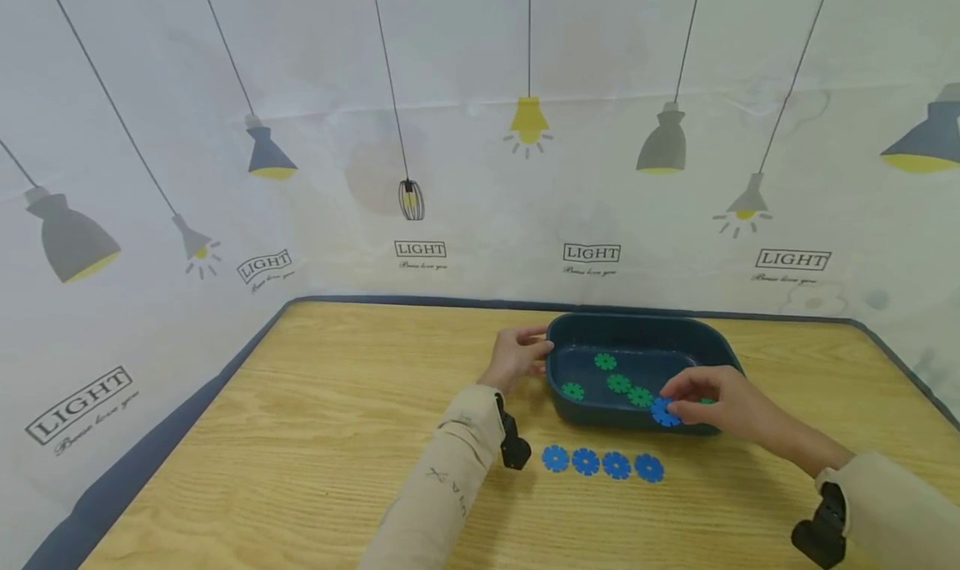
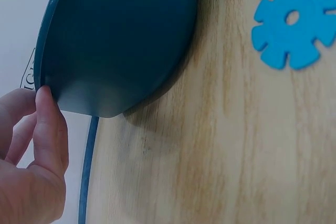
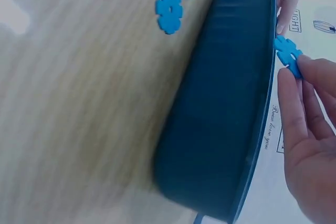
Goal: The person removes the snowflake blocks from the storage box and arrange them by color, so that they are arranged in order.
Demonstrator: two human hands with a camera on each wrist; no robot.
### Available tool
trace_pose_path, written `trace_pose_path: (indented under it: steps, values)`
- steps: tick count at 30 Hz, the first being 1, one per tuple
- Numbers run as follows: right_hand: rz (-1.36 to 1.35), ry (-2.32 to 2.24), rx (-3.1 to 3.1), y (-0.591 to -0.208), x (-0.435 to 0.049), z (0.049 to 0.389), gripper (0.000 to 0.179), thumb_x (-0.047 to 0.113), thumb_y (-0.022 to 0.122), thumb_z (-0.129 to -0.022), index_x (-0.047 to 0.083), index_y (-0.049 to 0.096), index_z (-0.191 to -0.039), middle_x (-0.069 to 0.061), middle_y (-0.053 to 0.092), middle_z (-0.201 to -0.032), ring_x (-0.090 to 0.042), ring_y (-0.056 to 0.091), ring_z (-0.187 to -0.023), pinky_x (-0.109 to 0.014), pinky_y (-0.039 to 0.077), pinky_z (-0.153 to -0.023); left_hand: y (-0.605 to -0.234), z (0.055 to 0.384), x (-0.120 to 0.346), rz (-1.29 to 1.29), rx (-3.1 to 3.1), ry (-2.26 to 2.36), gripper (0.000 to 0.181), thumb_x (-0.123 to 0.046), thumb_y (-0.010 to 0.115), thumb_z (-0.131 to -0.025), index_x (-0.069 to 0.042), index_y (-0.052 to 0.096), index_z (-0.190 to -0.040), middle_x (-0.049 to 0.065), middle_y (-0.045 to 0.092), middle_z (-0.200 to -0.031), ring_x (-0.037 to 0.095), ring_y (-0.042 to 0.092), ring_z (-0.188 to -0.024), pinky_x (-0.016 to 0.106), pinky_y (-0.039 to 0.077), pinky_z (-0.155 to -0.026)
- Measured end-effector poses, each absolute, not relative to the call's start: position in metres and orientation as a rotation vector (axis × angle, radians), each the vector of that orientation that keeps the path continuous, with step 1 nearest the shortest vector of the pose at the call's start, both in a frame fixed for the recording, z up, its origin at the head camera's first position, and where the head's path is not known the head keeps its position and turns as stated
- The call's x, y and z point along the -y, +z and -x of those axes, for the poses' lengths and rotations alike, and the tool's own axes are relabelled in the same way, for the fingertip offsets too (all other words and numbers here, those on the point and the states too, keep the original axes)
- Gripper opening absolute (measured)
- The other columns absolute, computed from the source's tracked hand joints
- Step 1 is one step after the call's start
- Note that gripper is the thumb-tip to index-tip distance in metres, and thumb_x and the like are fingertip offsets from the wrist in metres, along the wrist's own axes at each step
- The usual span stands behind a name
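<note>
A dark teal plastic basin (image 1: pixel 630 416) stands near the table's back edge. My left hand (image 1: pixel 517 357) pinches its left rim between thumb and fingers, as the left wrist view shows close up. At the basin's front rim, my right hand (image 1: pixel 716 399) pinches a blue snowflake disc (image 1: pixel 664 412) by its edge. Several green snowflake discs (image 1: pixel 618 383) lie on the basin floor, one of them partly behind the right hand. In front of the basin, several blue discs (image 1: pixel 586 462) form a row on the table.
The wooden table (image 1: pixel 315 437) has a dark border along its back and sides. Behind it hangs a pale cloth backdrop (image 1: pixel 480 178) printed with lamps and lettering. Each wrist carries a black camera mount (image 1: pixel 513 443) over a beige sleeve (image 1: pixel 457 445).
</note>
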State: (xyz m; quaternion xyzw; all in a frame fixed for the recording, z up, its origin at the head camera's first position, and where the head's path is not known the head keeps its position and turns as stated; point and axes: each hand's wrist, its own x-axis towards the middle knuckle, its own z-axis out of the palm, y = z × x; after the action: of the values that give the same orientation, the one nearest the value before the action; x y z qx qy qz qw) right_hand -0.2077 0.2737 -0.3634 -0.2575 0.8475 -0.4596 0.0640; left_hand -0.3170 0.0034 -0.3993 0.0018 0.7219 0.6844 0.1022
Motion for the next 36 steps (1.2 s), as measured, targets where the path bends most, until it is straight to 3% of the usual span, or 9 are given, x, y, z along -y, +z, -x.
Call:
trace_pose_path:
  steps: [15, 21, 28, 36]
  values:
    - [0.947, -1.461, -2.428, -0.399, -0.291, 0.186, 0.010, 0.000, 0.059, -0.084, -0.004, 0.063, -0.092, 0.006, 0.065, -0.085, -0.005, 0.059, -0.073, -0.023, 0.050, -0.058, -0.399, 0.315, -0.004, 0.006, -2.115, 2.022, 0.032, -0.003, 0.062, -0.083, -0.006, 0.062, -0.114, 0.010, 0.063, -0.095, 0.015, 0.063, -0.068, 0.026, 0.053, -0.054]
    - [0.956, -1.527, -2.382, -0.418, -0.296, 0.185, 0.009, -0.007, 0.055, -0.084, -0.011, 0.059, -0.091, 0.005, 0.063, -0.083, -0.003, 0.056, -0.069, -0.023, 0.050, -0.053, -0.399, 0.316, -0.004, 0.000, -2.121, 2.023, 0.031, -0.003, 0.062, -0.083, -0.006, 0.062, -0.114, 0.010, 0.063, -0.094, 0.012, 0.061, -0.064, 0.026, 0.053, -0.054]
    - [0.807, -1.403, -2.517, -0.431, -0.298, 0.185, 0.010, -0.003, 0.057, -0.084, -0.011, 0.060, -0.089, 0.005, 0.062, -0.083, -0.001, 0.055, -0.071, -0.022, 0.050, -0.055, -0.400, 0.316, -0.004, 0.014, -2.108, 2.025, 0.031, -0.003, 0.063, -0.083, -0.006, 0.062, -0.114, 0.010, 0.063, -0.094, 0.013, 0.061, -0.065, 0.030, 0.054, -0.059]
    - [0.551, -1.292, -2.614, -0.428, -0.291, 0.184, 0.016, 0.008, 0.063, -0.083, -0.005, 0.063, -0.092, -0.005, 0.062, -0.085, -0.002, 0.055, -0.071, -0.023, 0.050, -0.058, -0.397, 0.314, -0.004, -0.005, -2.126, 2.031, 0.032, -0.003, 0.062, -0.083, -0.005, 0.061, -0.115, 0.010, 0.061, -0.095, 0.015, 0.063, -0.064, 0.033, 0.055, -0.062]
